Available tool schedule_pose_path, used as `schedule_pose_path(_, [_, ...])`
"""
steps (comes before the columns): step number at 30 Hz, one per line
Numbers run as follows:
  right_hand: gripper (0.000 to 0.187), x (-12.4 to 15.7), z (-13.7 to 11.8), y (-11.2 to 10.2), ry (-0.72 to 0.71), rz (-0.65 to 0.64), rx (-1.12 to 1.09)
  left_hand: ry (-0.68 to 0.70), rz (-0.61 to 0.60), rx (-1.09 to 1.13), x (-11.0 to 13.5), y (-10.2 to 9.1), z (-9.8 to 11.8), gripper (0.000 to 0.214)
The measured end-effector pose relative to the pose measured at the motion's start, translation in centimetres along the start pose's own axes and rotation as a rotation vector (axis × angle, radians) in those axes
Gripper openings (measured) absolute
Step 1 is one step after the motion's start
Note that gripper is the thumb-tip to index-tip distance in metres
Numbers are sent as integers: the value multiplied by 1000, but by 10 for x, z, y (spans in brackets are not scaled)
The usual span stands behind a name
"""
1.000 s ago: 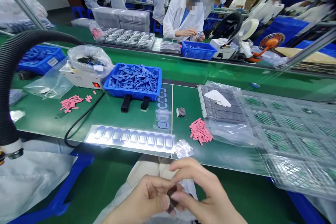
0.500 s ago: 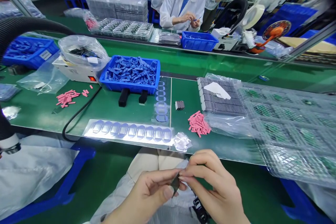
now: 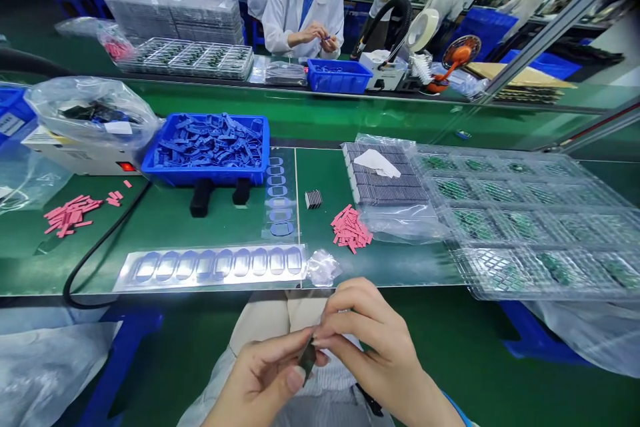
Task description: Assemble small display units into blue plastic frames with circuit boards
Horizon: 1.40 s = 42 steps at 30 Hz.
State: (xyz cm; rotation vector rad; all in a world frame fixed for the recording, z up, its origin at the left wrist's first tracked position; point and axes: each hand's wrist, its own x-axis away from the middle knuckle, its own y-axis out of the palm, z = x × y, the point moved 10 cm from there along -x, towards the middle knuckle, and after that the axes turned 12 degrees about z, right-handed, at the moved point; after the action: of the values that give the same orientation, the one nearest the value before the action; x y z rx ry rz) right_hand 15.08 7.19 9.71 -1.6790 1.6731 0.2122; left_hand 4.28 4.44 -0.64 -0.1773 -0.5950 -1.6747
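One green workbench [image 3: 400, 270] crosses a crowded workshop [image 3: 30, 20]; just below its edge, the left hand [image 3: 263, 380] and right hand [image 3: 375, 347] grip a dark strip [image 3: 307, 360] between closed fingertips [image 3: 323, 340].

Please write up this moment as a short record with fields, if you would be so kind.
Left hand: pinches a small dark strip
Right hand: fingertips on the upper end of the same strip
Nearest on the bench: crumpled clear film
Also on the bench: silver sheet of blue oval pieces; pink strips; blue crate of blue parts
To the right: clear trays of green circuit boards
Across the bench: co-worker in a white coat
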Motion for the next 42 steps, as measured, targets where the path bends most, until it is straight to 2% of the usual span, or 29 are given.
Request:
schedule_pose_path(11, [10, 13, 20, 5, 140, -14, -114, 136, -3, -65, -3, -2, -5, 40])
schedule_pose_path(19, [10, 16, 25, 11, 177, -30, -151, 217, 53, -92, -2, -5, 4, 38])
schedule_pose_path(22, [12, 17, 23, 14, 149, -43, -136, 195, 95, -35, -2, -5, 3, 34])
schedule_pose_path(26, [15, 23, 16, 17, 59, -34, -19, 30, 171, 193, -7, -1, -16, 33])
schedule_pose_path(29, [18, 30, 1, 10, -88, 31, 139, -15, 274, 322, -14, -5, -25, 35])
schedule_pose_path(31, [17, 33, -2, 2, -125, 82, 193, -22, 376, 396, -19, -15, -28, 34])
schedule_pose_path(33, [12, 32, 16, -4, -17, 112, 252, -43, 478, 466, -21, -29, -31, 33])
schedule_pose_path(36, [11, 30, 64, -5, 180, 125, 454, -69, 576, 501, -20, -45, -30, 32])
schedule_pose_path(39, [11, 29, 98, -1, 197, 170, 638, -67, 613, 486, -15, -53, -26, 34])
schedule_pose_path(42, [7, 35, 107, 8, 123, 190, 702, -65, 613, 464, -11, -54, -24, 35])
